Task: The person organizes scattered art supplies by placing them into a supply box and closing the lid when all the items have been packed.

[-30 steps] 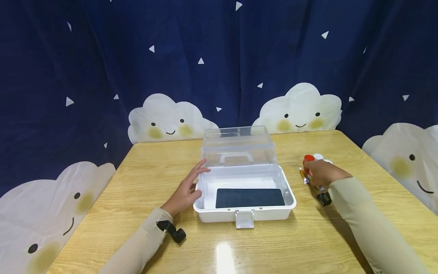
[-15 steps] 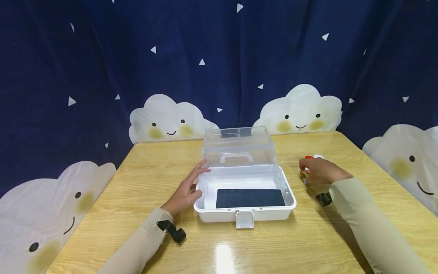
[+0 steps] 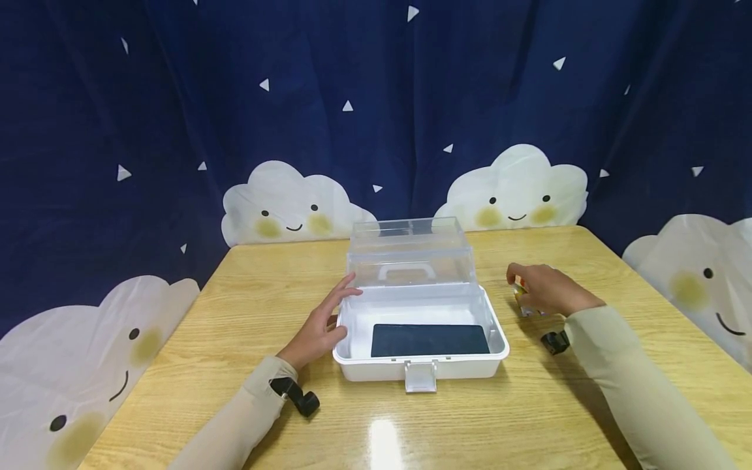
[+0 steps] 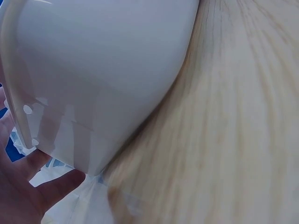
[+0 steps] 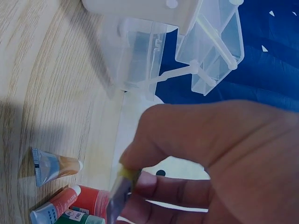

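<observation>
A white plastic box stands on the table, its clear lid swung back. On the floor of the box lies a flat, dark rectangular thing. My left hand rests against the box's left side, fingers spread and fairly straight; in the left wrist view its fingertips touch the outer wall. To the right of the box, my right hand pinches a small tube with a yellow end between thumb and fingers. Below it lie an orange-brown tube, a red tube and a green tube.
Beside the tubes is a red container, partly hidden by them. A hinged latch hangs at the box's front. Behind the wooden table hangs a dark blue curtain with cloud prints.
My right hand has lifted slightly and shifted left, covering the red and white things seen beside it before. The left hand and the box have stayed still.
</observation>
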Demonstrator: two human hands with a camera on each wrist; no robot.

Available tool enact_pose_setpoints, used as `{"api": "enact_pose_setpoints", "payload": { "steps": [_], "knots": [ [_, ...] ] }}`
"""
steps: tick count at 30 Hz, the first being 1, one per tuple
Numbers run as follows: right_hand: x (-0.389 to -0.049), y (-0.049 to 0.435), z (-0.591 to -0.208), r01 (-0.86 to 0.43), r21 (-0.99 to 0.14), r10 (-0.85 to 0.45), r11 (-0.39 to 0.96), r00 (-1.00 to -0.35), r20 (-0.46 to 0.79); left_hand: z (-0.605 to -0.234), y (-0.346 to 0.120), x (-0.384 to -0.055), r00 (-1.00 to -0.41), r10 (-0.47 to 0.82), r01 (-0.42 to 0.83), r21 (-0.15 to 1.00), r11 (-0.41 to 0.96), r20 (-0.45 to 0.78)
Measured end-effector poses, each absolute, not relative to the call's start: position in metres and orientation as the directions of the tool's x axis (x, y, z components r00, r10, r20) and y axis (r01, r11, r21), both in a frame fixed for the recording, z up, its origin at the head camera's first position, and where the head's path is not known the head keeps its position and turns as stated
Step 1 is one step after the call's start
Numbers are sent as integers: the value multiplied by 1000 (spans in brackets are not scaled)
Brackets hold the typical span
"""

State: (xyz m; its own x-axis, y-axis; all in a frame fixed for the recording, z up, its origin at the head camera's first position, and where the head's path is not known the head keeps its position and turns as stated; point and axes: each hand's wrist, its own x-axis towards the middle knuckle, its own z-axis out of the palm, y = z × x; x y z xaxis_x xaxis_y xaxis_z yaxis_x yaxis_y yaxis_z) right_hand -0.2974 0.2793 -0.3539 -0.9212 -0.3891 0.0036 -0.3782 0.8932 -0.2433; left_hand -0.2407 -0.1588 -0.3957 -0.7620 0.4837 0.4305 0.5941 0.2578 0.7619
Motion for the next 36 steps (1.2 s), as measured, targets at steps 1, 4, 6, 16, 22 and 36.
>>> {"api": "enact_pose_setpoints", "payload": {
  "steps": [1, 4, 6, 16, 22, 36],
  "knots": [
    [-297, 279, -354, -383, -245, -392, 891, -920, 15, -396, -159, -241, -763, 483, 594, 762, 259, 430],
    [-297, 279, -353, -398, -247, -399, 884, -916, 48, -395, -158, -241, -763, 483, 592, 764, 256, 429],
    [-298, 278, -352, -402, -244, -399, 882, -915, 63, -395, -158, -241, -765, 482, 590, 766, 257, 427],
    [-298, 273, -349, -443, -181, -422, 878, -895, 146, -396, -159, -240, -764, 480, 590, 767, 253, 430],
    [-296, 269, -347, -458, -152, -425, 876, -881, 207, -397, -159, -239, -764, 478, 592, 765, 255, 433],
    [-293, 260, -344, -485, -117, -431, 867, -846, 314, -396, -159, -239, -770, 477, 586, 766, 265, 423]
  ]
}}
